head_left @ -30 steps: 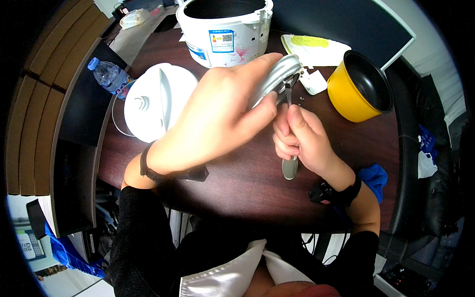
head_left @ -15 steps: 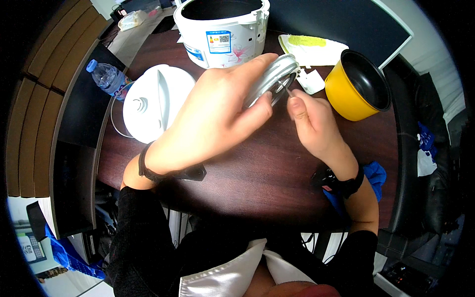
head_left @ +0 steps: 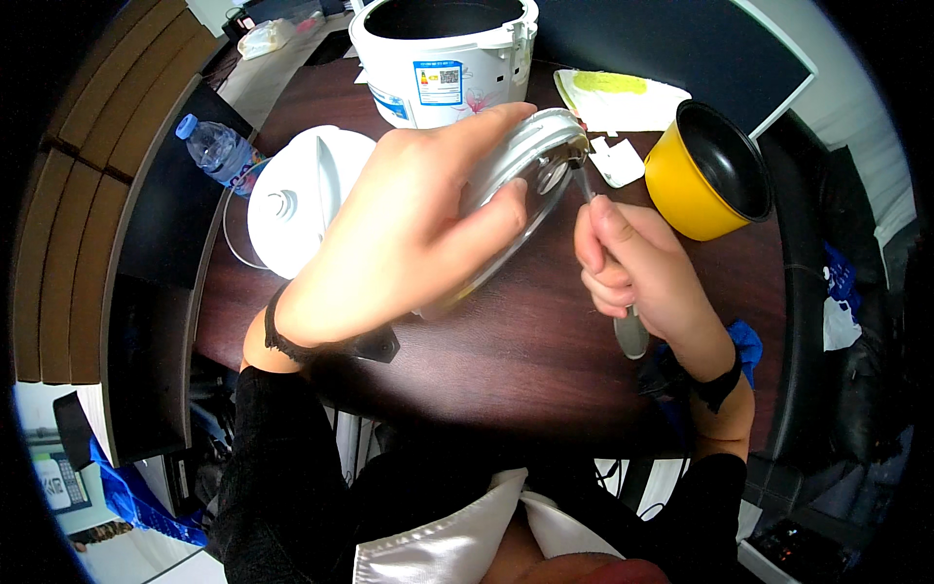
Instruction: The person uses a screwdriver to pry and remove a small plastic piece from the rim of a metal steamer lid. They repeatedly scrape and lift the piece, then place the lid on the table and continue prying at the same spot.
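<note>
My left hand (head_left: 418, 214) is closed round a round part with a pale rim and a shiny metal inner side (head_left: 520, 165), held tilted above the table. The back of the hand hides much of it. In my right hand (head_left: 637, 253) is a slim metal tool with an oval grey-green end (head_left: 631, 336), which sticks out below the fist. Its thin metal shaft points up, its tip at the part's right edge. Behind the hands stands a white rice cooker body (head_left: 428, 68), open at the top. A yellow inner pot (head_left: 696, 185) with black lining leans to the right.
A white round cover (head_left: 302, 204) with a raised ridge lies left, beside a water bottle (head_left: 219, 151). At the back right are a white and green cloth (head_left: 628, 97) and a small white piece (head_left: 618, 164). A dark partition (head_left: 662, 39) borders the table (head_left: 506, 360).
My right hand has turned and moved slightly down and right, so the tool's shaft and oval end now show. The round part in my left hand is turned to show more of its face.
</note>
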`<state>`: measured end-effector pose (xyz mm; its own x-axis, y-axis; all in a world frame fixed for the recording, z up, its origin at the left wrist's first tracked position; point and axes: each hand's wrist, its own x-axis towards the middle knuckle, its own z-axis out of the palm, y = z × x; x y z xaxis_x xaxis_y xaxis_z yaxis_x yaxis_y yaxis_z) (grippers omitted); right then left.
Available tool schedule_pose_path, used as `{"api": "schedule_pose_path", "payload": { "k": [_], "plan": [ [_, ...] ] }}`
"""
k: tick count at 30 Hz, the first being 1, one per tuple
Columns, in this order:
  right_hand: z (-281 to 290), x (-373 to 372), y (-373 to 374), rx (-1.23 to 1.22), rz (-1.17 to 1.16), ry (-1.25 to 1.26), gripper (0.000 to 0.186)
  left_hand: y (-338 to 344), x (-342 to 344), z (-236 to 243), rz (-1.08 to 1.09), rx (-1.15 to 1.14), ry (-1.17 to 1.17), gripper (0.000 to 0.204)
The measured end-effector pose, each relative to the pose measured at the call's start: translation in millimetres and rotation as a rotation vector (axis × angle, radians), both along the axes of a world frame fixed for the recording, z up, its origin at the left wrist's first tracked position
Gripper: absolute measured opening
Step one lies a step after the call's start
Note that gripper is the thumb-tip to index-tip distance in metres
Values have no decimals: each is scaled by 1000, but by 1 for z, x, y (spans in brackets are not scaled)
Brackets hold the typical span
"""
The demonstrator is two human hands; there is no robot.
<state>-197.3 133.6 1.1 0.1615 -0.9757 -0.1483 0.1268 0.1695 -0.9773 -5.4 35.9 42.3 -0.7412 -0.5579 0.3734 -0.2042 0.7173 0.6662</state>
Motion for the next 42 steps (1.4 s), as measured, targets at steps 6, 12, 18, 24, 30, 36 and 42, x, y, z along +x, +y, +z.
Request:
{"api": "schedule_pose_path", "payload": {
  "k": [6, 12, 18, 24, 30, 36, 42],
  "plan": [
    [-7, 5, -3, 81, 43, -181, 44, -5, -4, -8, -37, -84, 77, 45],
    [-11, 7, -3, 92, 70, -261, 44, -3, -5, -11, -28, -115, 83, 45],
    [-11, 8, -1, 49, 50, -171, 44, -3, -7, -10, -28, -169, 71, 46],
    [-13, 1, -7, -451, -185, 672, 38, 0, -6, -9, -21, -229, 48, 46],
    [10, -10, -5, -791, -349, 1490, 24, -2, -7, -9, -58, -228, 60, 46],
    [10, -7, -1, -477, -299, 749, 38, -2, -6, -8, -30, -172, 51, 46],
    [-2, -1, -1, 7, -55, 74, 41, -5, -5, -11, -37, -161, 73, 46]
  ]
}}
